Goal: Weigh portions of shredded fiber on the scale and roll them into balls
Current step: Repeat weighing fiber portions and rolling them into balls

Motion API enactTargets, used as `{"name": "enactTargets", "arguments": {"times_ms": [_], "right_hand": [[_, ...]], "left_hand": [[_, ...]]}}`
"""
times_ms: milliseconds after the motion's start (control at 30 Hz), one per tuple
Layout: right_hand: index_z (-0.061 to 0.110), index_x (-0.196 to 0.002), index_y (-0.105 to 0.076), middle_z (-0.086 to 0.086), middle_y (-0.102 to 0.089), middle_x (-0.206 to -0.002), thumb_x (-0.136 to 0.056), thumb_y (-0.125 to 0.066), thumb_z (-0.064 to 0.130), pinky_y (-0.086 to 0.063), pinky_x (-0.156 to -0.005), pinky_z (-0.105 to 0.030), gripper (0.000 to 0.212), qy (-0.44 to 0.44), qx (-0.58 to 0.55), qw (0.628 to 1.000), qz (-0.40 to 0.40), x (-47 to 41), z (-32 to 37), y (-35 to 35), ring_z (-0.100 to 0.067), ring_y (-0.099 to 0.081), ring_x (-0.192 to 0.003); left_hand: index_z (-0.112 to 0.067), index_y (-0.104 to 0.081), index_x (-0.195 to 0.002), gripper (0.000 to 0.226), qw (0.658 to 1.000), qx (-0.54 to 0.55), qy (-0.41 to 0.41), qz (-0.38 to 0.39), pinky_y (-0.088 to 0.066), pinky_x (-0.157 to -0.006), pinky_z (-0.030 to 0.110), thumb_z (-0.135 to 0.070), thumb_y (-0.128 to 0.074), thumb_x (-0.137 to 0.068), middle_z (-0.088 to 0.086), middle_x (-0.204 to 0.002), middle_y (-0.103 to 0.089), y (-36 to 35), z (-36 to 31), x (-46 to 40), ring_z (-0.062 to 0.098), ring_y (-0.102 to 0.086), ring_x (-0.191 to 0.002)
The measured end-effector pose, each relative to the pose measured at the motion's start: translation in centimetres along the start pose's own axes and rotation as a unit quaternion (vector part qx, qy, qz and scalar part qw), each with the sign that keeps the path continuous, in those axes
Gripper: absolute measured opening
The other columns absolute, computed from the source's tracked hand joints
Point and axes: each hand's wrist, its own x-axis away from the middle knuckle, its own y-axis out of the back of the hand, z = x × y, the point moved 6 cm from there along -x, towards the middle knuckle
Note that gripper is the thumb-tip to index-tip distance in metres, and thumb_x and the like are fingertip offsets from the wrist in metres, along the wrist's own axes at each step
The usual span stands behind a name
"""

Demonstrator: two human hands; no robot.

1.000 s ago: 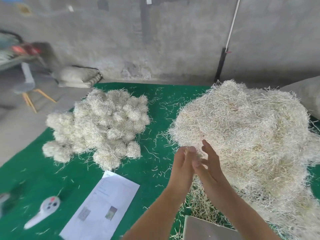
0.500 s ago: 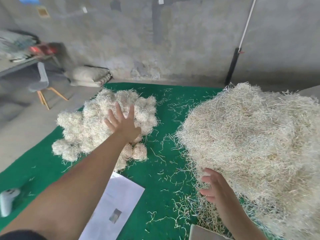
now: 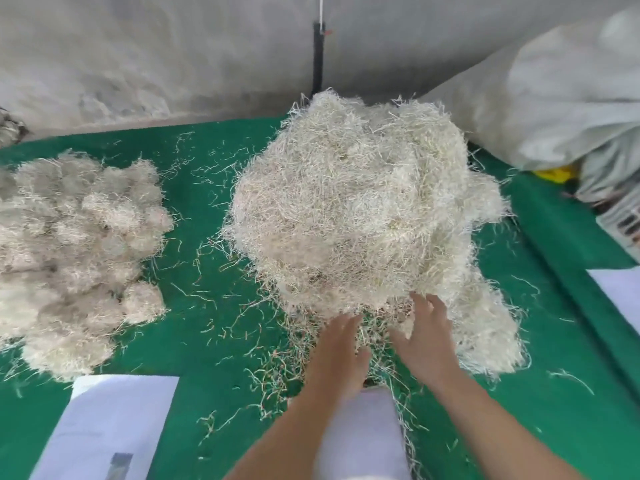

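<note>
I see a table (image 3: 214, 386) covered in green matting. On it, a big heap of loose shredded fiber (image 3: 360, 216) sits right of centre, and a pile of rolled fiber balls (image 3: 76, 258) lies well apart on the left. Stray strands (image 3: 221, 299) scatter between them. A white sheet (image 3: 104, 427) lies near me, and a white platform (image 3: 360, 434), possibly the scale.

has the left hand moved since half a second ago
Yes. It was stretched out over the pile of rolled balls; now the left hand is back beside the right hand at the near edge of the loose fiber heap.
</note>
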Motion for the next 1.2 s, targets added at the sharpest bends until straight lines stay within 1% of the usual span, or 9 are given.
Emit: {"name": "enactTargets", "arguments": {"times_ms": [200,267,467,667,800,900,967,1100,1200], "right_hand": [[0.036,-0.158,0.027,-0.008,0.021,-0.171,-0.089,-0.073,0.045,-0.010,-0.123,-0.065,0.122,-0.069,0.137,0.988,0.019,-3.9,-4.6,-0.4,-0.045,0.002,-0.157],[0.031,-0.157,0.030,-0.015,0.011,-0.172,-0.089,-0.074,0.048,-0.013,-0.123,-0.066,0.126,-0.124,0.160,0.978,0.044,-4.6,-7.3,-0.7,-0.048,-0.004,-0.156],[0.022,-0.148,-0.044,-0.006,-0.055,-0.144,-0.098,-0.059,0.019,-0.038,-0.116,-0.052,0.052,-0.085,0.228,0.969,0.029,-4.8,-8.1,-0.7,-0.029,-0.048,-0.135],[0.029,-0.118,-0.070,-0.008,-0.043,-0.135,-0.085,-0.075,0.026,-0.027,-0.107,-0.057,0.034,0.055,0.146,0.975,-0.158,-1.1,-2.1,3.1,-0.033,-0.032,-0.125],[0.024,-0.114,-0.075,-0.009,-0.055,-0.133,-0.079,-0.078,0.014,-0.029,-0.102,-0.049,0.036,0.175,0.084,0.960,-0.201,1.8,1.9,5.6,-0.038,-0.043,-0.123],[0.010,-0.129,-0.066,-0.004,-0.062,-0.124,-0.088,-0.069,0.003,-0.048,-0.098,-0.042,0.042,0.195,-0.101,0.970,-0.101,2.2,3.8,6.0,-0.022,-0.057,-0.114],[0.013,-0.142,-0.055,0.004,-0.060,-0.132,-0.094,-0.067,0.007,-0.051,-0.102,-0.034,0.050,0.187,-0.176,0.964,-0.062,2.5,4.5,6.4,-0.004,-0.057,-0.117],[0.022,-0.158,-0.028,0.008,-0.039,-0.148,-0.089,-0.076,0.027,-0.030,-0.113,-0.014,0.084,0.203,-0.198,0.956,-0.074,3.3,4.5,6.7,0.008,-0.036,-0.136],[0.030,-0.164,0.001,0.017,-0.022,-0.153,-0.076,-0.085,0.057,-0.011,-0.117,-0.018,0.126,0.146,-0.147,0.978,-0.038,2.8,4.2,5.1,0.008,-0.018,-0.139]], "left_hand": [[-0.030,-0.030,-0.159,0.065,1.000,0.008,0.007,0.016,-0.026,-0.120,0.032,-0.023,-0.059,-0.101,-0.001,-0.164,-0.033,-1.9,-0.9,-2.1,0.017,-0.034,-0.150],[-0.030,-0.030,-0.159,0.064,1.000,0.005,0.013,0.016,-0.025,-0.120,0.030,-0.026,-0.058,-0.101,-0.003,-0.163,-0.033,-2.3,-0.6,-2.1,0.015,-0.034,-0.149],[-0.027,-0.034,-0.157,0.060,1.000,0.008,0.010,0.010,-0.022,-0.125,0.033,-0.027,-0.058,-0.102,-0.007,-0.159,-0.039,-2.8,-0.2,-1.6,0.011,-0.033,-0.148],[-0.039,-0.032,-0.152,0.066,0.998,0.029,-0.007,-0.052,-0.024,-0.125,0.039,-0.034,-0.064,-0.095,-0.013,-0.152,-0.038,-1.8,-2.6,-1.7,0.013,-0.028,-0.146],[-0.039,-0.016,-0.161,0.086,0.996,0.036,-0.078,-0.032,-0.014,-0.121,0.033,-0.055,-0.062,-0.090,-0.015,-0.161,-0.027,-1.1,-4.6,-2.4,0.008,-0.020,-0.148],[-0.032,-0.040,-0.147,0.066,0.991,0.035,-0.130,-0.014,-0.039,-0.116,0.032,-0.051,-0.069,-0.090,-0.018,-0.137,-0.054,-0.2,-6.4,-2.6,-0.007,-0.049,-0.125],[-0.036,-0.051,-0.124,0.037,0.986,0.109,-0.124,-0.037,-0.059,-0.086,0.023,-0.029,-0.072,-0.095,-0.018,-0.105,-0.067,1.5,-7.0,-2.4,-0.008,-0.065,-0.095],[-0.033,-0.067,-0.103,0.013,0.946,0.309,-0.034,-0.093,-0.059,-0.066,0.018,-0.021,-0.068,-0.097,-0.014,-0.090,-0.074,4.7,-6.1,-2.2,-0.002,-0.070,-0.078],[-0.014,-0.057,-0.108,0.007,0.940,0.331,0.046,-0.073,-0.055,-0.063,0.016,-0.014,-0.051,-0.105,-0.007,-0.086,-0.062,5.4,-5.3,-2.0,-0.002,-0.063,-0.072]]}}
